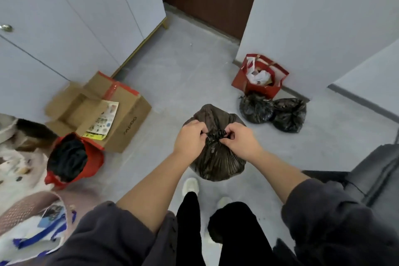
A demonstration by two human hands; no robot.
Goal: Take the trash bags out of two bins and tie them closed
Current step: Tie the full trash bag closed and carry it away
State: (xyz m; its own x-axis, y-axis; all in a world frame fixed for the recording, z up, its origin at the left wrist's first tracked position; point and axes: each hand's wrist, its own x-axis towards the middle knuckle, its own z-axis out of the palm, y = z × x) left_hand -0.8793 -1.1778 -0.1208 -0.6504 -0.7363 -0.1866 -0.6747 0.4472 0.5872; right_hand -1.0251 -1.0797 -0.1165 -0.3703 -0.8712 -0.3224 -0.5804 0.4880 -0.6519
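Dark trash bag (216, 162) at centre frame, standing on the grey floor (183, 71) just ahead of the shoes (190, 185). Left hand (190, 138) and right hand (239, 138) both curled, pinching the bunched knot (216, 135) at its top from either side. Two tied black bags (257, 110) right of centre, touching, by the wall (302, 28).

On the grey floor (183, 75): open cardboard box (129, 119) at left, red bag (95, 157) below it, dark trash bag (216, 162) at centre, red paper bag (239, 77) and two black bags (255, 110) at upper right.
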